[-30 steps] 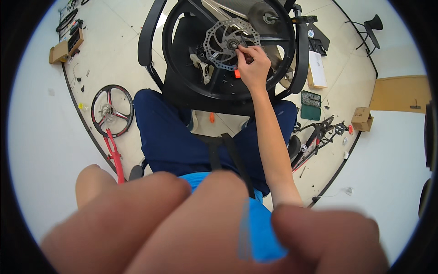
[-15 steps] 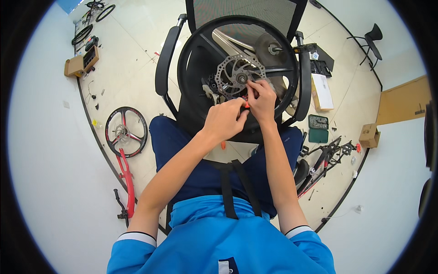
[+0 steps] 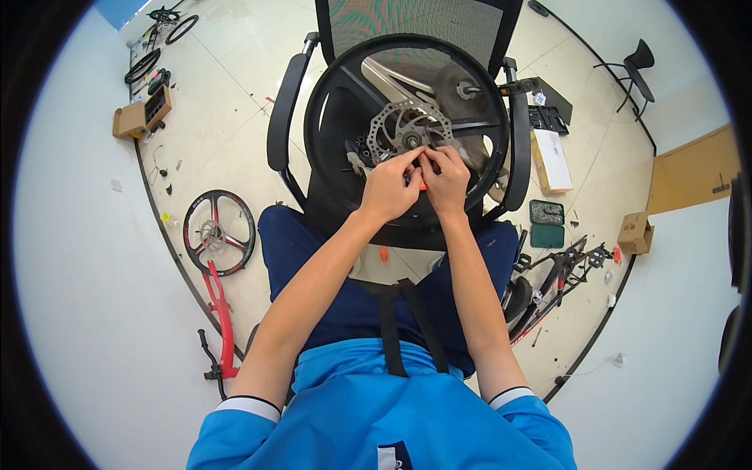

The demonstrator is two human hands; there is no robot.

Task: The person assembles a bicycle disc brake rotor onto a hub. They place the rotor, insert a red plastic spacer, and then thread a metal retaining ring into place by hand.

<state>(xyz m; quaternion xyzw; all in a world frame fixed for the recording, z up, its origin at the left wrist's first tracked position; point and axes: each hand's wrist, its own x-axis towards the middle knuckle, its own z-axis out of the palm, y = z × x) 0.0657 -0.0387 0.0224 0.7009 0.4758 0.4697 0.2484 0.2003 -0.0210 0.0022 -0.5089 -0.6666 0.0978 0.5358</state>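
Note:
A black spoked wheel (image 3: 314,102) lies on the seat of an office chair in front of me, with a perforated silver brake disc (image 3: 380,128) at its hub (image 3: 412,139). Just below the hub my left hand (image 3: 388,190) is curled, its index finger reaching to the right hand's fingertips. My right hand (image 3: 447,182) pinches at the same spot, thumb against fingers. Whatever the fingertips hold is too small and covered to make out. A bit of something red-orange (image 3: 423,186) shows between the hands; the rest of it is hidden.
Chair armrests (image 3: 287,113) flank the wheel. Small dark parts and metal pieces lie under its spokes. On the floor are a three-spoke wheel (image 3: 249,235) with a red frame part (image 3: 222,313) at left, and a green case (image 3: 546,235), a white box (image 3: 553,160) and a bike frame (image 3: 560,270) at right.
My left hand has moved up and its index finger now meets the right fingertips near the hub. The right hand has shifted slightly down. Less of the red-orange thing shows.

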